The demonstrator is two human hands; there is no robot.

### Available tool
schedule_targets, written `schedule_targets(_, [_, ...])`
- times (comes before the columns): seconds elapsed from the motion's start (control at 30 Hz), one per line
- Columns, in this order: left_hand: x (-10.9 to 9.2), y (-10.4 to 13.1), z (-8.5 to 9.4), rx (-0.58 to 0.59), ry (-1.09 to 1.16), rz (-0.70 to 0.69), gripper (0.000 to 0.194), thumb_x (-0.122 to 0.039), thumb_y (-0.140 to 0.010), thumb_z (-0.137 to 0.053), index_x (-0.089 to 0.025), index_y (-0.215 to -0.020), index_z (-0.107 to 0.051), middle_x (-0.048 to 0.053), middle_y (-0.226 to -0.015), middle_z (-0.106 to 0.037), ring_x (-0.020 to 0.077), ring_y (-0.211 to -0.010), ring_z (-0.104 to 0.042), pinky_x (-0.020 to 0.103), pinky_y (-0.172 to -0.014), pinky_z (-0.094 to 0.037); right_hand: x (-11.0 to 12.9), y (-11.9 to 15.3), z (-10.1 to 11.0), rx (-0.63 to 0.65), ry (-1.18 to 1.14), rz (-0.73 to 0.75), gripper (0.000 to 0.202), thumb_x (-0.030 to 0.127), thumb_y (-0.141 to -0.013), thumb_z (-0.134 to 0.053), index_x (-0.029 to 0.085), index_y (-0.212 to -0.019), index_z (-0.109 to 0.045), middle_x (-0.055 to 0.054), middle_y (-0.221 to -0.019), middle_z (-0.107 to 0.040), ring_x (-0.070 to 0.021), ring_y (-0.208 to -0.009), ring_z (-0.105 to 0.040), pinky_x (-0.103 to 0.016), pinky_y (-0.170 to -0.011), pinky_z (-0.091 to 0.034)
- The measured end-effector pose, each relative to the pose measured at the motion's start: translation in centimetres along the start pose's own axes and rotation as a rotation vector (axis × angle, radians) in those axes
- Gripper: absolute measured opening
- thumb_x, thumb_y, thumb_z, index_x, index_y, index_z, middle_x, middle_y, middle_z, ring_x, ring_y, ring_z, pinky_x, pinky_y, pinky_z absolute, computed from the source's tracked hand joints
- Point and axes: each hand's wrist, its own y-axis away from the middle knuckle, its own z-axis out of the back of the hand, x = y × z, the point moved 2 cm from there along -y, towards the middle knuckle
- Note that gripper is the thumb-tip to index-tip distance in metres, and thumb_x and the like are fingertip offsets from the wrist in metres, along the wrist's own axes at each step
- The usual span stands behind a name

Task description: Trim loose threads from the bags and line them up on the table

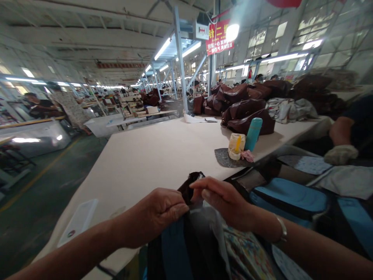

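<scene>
A black and blue fabric bag (176,249) hangs at the near edge of the white table, its dark upper edge raised between my hands. My left hand (163,208) is closed, pinching that edge between thumb and fingers. On the other side of the edge is my right hand (223,198), its fingers bent and thumb apart from them, close to the dark fabric. A silver bracelet circles the right wrist. Grey lining and a colourful patterned cloth (247,252) show below the right hand.
On the white table (140,155) stand a teal bottle (253,134), a pale container (236,146) and brown leather bags (247,112). Blue and black bags (288,194) lie at right, near another person's gloved hand (340,154). A white tray (78,221) is at left.
</scene>
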Motion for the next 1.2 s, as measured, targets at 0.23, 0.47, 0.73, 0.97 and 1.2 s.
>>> schedule_targets(0.23, [-0.5, 0.0, -0.1, -0.007, -0.050, -0.072, 0.043, -0.045, -0.102, -0.041, -0.018, -0.068, -0.038, -0.004, -0.069, -0.038, 0.0103, -0.066, -0.035, 0.024, -0.063, -0.031, 1.0, -3.3, 0.5, 0.399, -0.064, 0.050, 0.024, 0.029, -0.100, -0.049, 0.017, -0.080, -0.055, -0.002, -0.081, -0.054, -0.0125, -0.076, -0.051, -0.025, -0.072, -0.042])
schedule_targets(0.47, [0.1, 0.3, 1.9, 0.109, 0.144, -0.053, 0.049, -0.050, -0.105, -0.029, -0.016, -0.099, -0.065, 0.000, -0.088, -0.058, 0.0128, -0.081, -0.050, 0.023, -0.074, -0.038, -1.0, -1.9, 0.4, 0.299, -0.273, -0.152, 0.036, 0.042, -0.099, -0.053, 0.016, -0.074, -0.050, 0.002, -0.072, -0.044, -0.0101, -0.066, -0.039, -0.024, -0.060, -0.032])
schedule_targets(0.73, [-0.5, -0.2, 3.7, 0.142, 0.001, -0.098, 0.039, -0.046, -0.102, -0.045, -0.015, -0.080, -0.055, 0.000, -0.088, -0.052, 0.0117, -0.078, -0.047, 0.023, -0.074, -0.039, -0.3, -2.6, 0.3, 0.324, -0.356, -0.332, 0.042, 0.046, -0.096, -0.057, 0.017, -0.070, -0.043, 0.007, -0.066, -0.031, -0.0070, -0.060, -0.026, -0.022, -0.050, -0.022])
schedule_targets(0.97, [-0.7, -0.4, 2.7, 0.095, -0.089, -0.193, 0.039, -0.042, -0.102, -0.043, -0.016, -0.073, -0.047, -0.001, -0.082, -0.047, 0.0105, -0.075, -0.045, 0.021, -0.070, -0.037, 0.1, -2.7, -0.1, 0.295, -0.134, -0.318, 0.033, 0.024, -0.089, -0.059, 0.017, -0.062, -0.040, 0.008, -0.058, -0.031, -0.0057, -0.055, -0.028, -0.021, -0.046, -0.021])
schedule_targets(1.2, [-0.6, -1.1, 4.4, -0.121, -0.160, -0.318, 0.039, -0.042, -0.102, -0.043, -0.016, -0.076, -0.053, 0.002, -0.084, -0.053, 0.0117, -0.076, -0.049, 0.022, -0.071, -0.041, 2.6, -3.7, 0.8, 0.112, 0.236, -0.202, 0.038, 0.025, -0.091, -0.051, 0.018, -0.059, -0.031, 0.007, -0.056, -0.029, -0.0066, -0.054, -0.028, -0.023, -0.049, -0.022])
